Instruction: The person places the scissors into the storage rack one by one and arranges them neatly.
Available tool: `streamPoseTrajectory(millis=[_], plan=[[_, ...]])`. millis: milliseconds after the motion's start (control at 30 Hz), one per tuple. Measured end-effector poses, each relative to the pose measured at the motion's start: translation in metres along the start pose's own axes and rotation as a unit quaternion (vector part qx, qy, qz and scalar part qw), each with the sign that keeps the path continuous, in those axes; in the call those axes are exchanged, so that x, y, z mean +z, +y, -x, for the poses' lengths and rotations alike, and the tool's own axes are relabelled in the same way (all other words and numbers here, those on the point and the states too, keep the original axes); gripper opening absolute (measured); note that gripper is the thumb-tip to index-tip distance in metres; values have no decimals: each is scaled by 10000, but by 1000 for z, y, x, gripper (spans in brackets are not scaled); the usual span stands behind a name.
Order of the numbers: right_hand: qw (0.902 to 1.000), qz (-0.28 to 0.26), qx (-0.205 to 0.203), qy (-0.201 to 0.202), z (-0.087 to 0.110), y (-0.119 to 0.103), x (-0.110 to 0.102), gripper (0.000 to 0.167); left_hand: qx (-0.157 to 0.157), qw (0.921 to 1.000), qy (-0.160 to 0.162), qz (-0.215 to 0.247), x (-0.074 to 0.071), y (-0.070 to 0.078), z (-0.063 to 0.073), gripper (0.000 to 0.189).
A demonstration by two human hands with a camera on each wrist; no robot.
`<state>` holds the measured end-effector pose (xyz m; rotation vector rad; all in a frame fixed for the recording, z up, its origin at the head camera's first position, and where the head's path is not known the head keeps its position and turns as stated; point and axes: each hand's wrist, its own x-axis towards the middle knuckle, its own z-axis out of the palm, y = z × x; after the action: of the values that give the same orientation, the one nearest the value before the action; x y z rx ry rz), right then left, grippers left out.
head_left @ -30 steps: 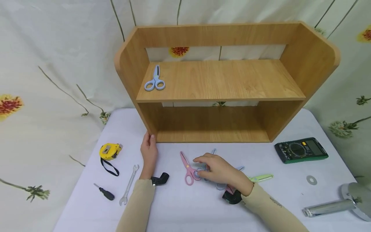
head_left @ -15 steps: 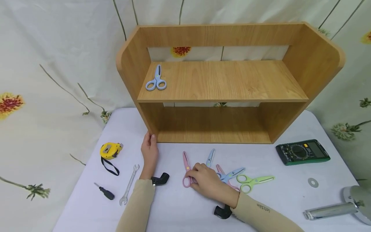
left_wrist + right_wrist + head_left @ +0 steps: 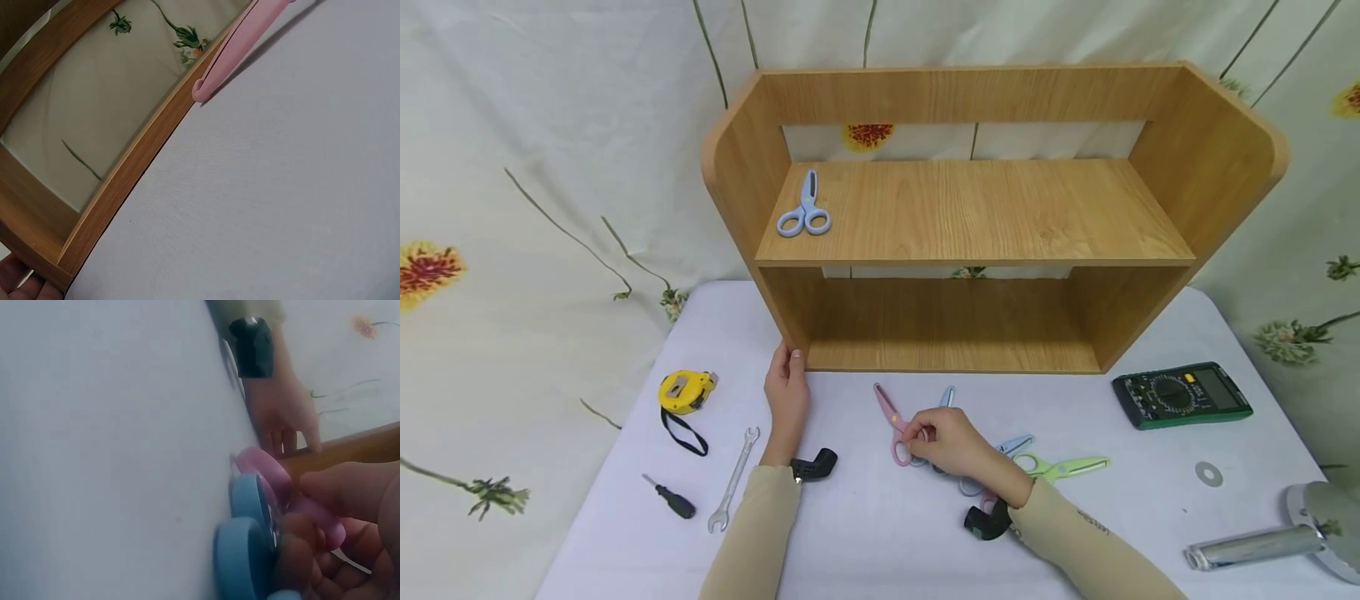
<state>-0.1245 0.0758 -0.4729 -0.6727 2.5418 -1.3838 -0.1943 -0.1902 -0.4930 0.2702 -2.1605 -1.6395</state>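
Pink scissors [image 3: 895,427] lay on the white surface [image 3: 865,550] in front of the wooden shelf unit [image 3: 985,225], blades pointing toward the shelf, with our right hand [image 3: 951,446] closed over the handle loops; the right wrist view showed the thumb and fingers [image 3: 325,537] curled round the pink loop, so this grip was grasping the scissors. Blue scissors [image 3: 992,454] and green scissors [image 3: 1060,467] lay just beside that hand, partly under it. Our left hand [image 3: 786,400] rested flat on the surface, fingers straight and released, fingertips touching the lower left corner of the shelf unit. A second pair of blue scissors [image 3: 805,212] lay on the upper shelf at its left end. To the left we noted a yellow tape measure [image 3: 685,390], a wrench [image 3: 733,479] and a screwdriver [image 3: 670,497]; to the right, a multimeter [image 3: 1182,392].
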Motion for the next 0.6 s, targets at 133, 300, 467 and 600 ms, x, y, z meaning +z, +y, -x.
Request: streamPoseTrajectory(millis=[133, 300, 467, 600], plan=[[9980, -501, 347, -155, -3, 4, -4, 4, -47, 10000, 7, -11, 0, 0, -1, 45], [9815, -1596, 903, -558, -6, 11, -10, 14, -66, 10000, 10, -25, 0, -1, -1, 45], [9362, -3030, 1255, -1264, -7, 15, -17, 38, -76, 10000, 14, -23, 0, 0, 0, 45], [8902, -3979, 1053, -1953, -8, 12, -25, 53, -62, 9999, 81, 14, 0, 1, 0, 44]])
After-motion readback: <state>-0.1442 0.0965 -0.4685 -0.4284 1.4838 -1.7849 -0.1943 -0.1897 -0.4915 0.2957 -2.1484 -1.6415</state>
